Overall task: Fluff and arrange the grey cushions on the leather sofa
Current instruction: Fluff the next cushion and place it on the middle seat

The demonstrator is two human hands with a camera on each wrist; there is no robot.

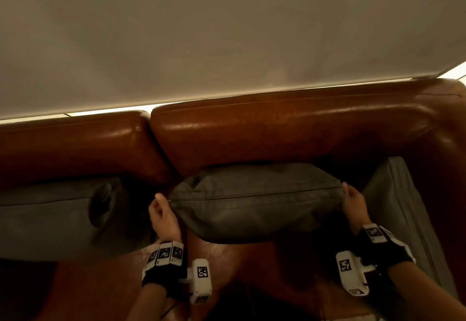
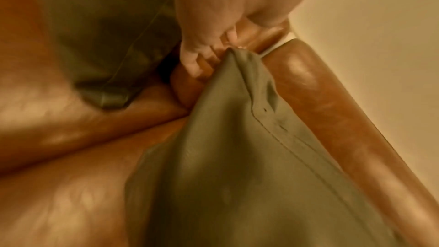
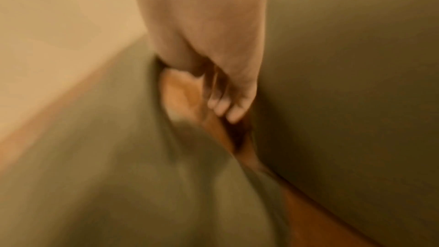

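Observation:
A grey cushion (image 1: 254,202) stands on edge against the backrest of the brown leather sofa (image 1: 290,129), with its seam on top. My left hand (image 1: 161,209) pinches its left top corner, and the left wrist view shows that corner (image 2: 237,67) bunched at my fingertips. My right hand (image 1: 353,199) grips the right end; the right wrist view is blurred, with curled fingers (image 3: 228,104) against the grey fabric (image 3: 106,157). Another grey cushion (image 1: 58,217) lies to the left. A third (image 1: 403,209) leans by the right armrest.
A pale wall (image 1: 227,30) rises behind the sofa, with a bright strip of floor along the backrest's top. The brown leather seat (image 1: 227,270) shows below the held cushion. The sofa's right armrest (image 1: 448,144) bounds the corner.

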